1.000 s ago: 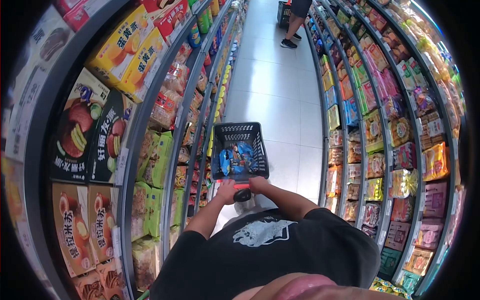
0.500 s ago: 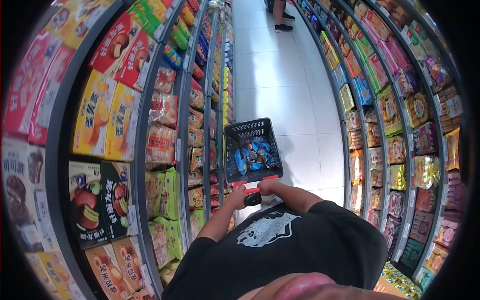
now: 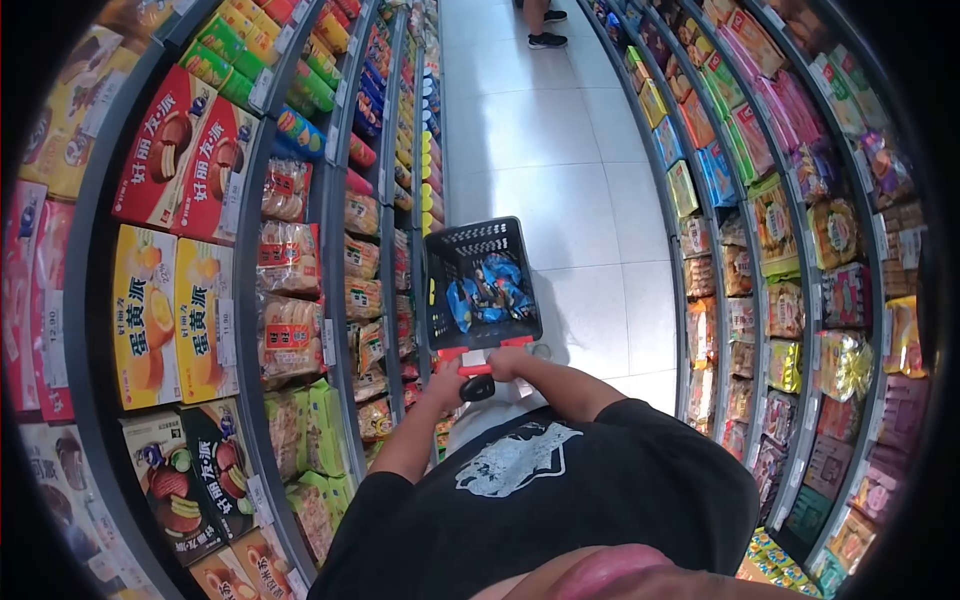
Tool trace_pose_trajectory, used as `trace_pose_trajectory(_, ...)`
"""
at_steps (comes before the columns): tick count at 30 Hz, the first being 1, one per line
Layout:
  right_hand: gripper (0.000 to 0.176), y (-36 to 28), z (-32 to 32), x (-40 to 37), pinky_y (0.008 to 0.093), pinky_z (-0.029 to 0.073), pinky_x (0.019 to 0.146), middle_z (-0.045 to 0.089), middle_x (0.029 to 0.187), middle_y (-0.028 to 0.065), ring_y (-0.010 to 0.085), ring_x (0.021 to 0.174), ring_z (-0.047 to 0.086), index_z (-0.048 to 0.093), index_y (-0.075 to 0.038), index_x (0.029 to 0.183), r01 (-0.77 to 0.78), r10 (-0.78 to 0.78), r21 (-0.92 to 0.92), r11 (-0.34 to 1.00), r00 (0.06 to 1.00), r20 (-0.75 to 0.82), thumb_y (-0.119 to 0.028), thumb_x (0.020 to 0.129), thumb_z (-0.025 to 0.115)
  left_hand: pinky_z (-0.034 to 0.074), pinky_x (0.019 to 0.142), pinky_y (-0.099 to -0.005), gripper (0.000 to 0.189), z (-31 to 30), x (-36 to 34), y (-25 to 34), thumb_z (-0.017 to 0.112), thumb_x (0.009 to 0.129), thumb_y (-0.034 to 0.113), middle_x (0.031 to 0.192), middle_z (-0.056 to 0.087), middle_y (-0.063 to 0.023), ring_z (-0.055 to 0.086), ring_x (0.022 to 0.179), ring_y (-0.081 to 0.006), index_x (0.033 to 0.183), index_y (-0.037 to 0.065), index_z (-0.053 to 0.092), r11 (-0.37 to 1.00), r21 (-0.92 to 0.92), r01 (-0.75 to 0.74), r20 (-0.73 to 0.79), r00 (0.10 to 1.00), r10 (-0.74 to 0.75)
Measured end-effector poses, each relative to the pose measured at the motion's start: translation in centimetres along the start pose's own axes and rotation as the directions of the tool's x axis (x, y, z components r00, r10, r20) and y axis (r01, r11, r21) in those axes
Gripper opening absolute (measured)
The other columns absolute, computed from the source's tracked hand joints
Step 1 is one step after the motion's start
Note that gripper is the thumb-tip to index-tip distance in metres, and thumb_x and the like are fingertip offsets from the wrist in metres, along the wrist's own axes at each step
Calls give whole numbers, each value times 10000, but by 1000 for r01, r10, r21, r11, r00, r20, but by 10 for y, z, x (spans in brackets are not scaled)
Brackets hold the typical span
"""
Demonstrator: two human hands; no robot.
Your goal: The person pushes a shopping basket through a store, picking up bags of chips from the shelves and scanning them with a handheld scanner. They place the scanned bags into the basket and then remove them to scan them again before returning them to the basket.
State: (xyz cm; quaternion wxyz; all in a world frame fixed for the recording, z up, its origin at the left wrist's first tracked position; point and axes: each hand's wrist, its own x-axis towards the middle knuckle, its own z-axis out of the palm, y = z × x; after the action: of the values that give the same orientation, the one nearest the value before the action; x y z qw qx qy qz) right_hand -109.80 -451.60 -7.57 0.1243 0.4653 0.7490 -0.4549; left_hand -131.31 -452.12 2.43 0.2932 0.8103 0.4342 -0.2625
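Observation:
A dark plastic shopping cart basket (image 3: 445, 260) rolls ahead of me in a store aisle, with blue snack packets (image 3: 487, 293) lying inside. My left hand (image 3: 447, 377) and my right hand (image 3: 506, 361) both grip its red handle (image 3: 476, 368) at the near end. A small black object (image 3: 477, 388) hangs just below the handle between my hands. My black T-shirt fills the lower part of the view.
Shelves of boxed cakes and bagged snacks (image 3: 190, 300) line the left side, close to the cart. More snack shelves (image 3: 760, 260) curve along the right. White tiled floor (image 3: 560, 150) runs ahead. Another person's legs (image 3: 540, 20) stand far down the aisle.
I have moved forward along the aisle with the cart; the left shelf boxes have slid down and back, and the far person is nearer the top edge. Both hands stay on the handle.

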Motion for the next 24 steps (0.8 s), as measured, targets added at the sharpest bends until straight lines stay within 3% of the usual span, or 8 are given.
trace_pose_trajectory(1, 342, 1, -11, 1, 486, 560, 904, 744, 1099, 201, 383, 1043, 707, 776, -70, 1057, -3, 3, 0, 1000, 1000, 5, -289, 836, 634, 489, 1062, -519, 363, 1, 7, -7, 748, 786, 279, 1436, 444, -136, 442, 1342, -374, 1148, 269, 762, 999, -30, -35, -83, 996, 32)
trace_pose_trajectory(5, 314, 18, -31, 26, 497, 560, 875, 745, 1062, 216, 405, 1016, 707, 772, -53, 1014, 11, -7, 57, 998, 998, -63, -274, 833, 643, 500, 1057, -484, 318, -24, 28, -24, 751, 783, 283, 1416, 470, -144, 475, 1309, -368, 1098, 247, 779, 995, -68, -77, -112, 991, 69)
trace_pose_trajectory(12, 358, 15, -96, 40, 509, 542, 905, 726, 1088, 250, 428, 1039, 689, 729, -26, 1106, 9, 3, 63, 998, 983, -183, -240, 831, 647, 497, 1059, -522, 384, -46, 80, -59, 777, 772, 300, 1492, 437, -130, 472, 1354, -343, 1156, 292, 769, 993, 105, -56, -169, 983, 73)
trace_pose_trajectory(15, 369, 28, -105, 68, 510, 529, 925, 722, 1084, 249, 438, 1043, 678, 721, -31, 1126, -105, 86, -95, 990, 979, -185, -247, 832, 664, 493, 1056, -531, 412, -65, 105, -70, 786, 770, 305, 1553, 400, -121, 466, 1377, -327, 1182, 306, 762, 988, 150, -32, -120, 992, 50)
trace_pose_trajectory(18, 322, 51, -100, 98, 509, 522, 949, 708, 1132, 223, 427, 1088, 655, 726, -58, 1073, -229, 171, -128, 965, 919, -356, -301, 870, 664, 496, 1043, -526, 431, -82, 122, -72, 798, 768, 311, 1556, 393, -103, 466, 1380, -314, 1197, 305, 759, 980, 201, 3, -118, 993, 21)
trace_pose_trajectory(22, 277, 23, -133, 78, 506, 515, 975, 706, 1158, 189, 405, 1129, 638, 713, -67, 1096, -325, 282, -11, 946, 836, -471, -220, 881, 626, 493, 1037, -526, 491, -117, 139, -79, 827, 749, 350, 1521, 412, -79, 463, 1376, -306, 1229, 279, 752, 968, 244, 50, -112, 993, -23)
trace_pose_trajectory(24, 262, 28, -146, 78, 501, 537, 954, 719, 1154, 193, 392, 1120, 664, 719, -78, 1091, -301, 319, 113, 947, 842, -435, -174, 871, 616, 491, 1041, -521, 500, -132, 150, -78, 829, 749, 357, 1525, 412, -84, 458, 1381, -305, 1235, 271, 749, 963, 263, 64, -80, 996, -45)
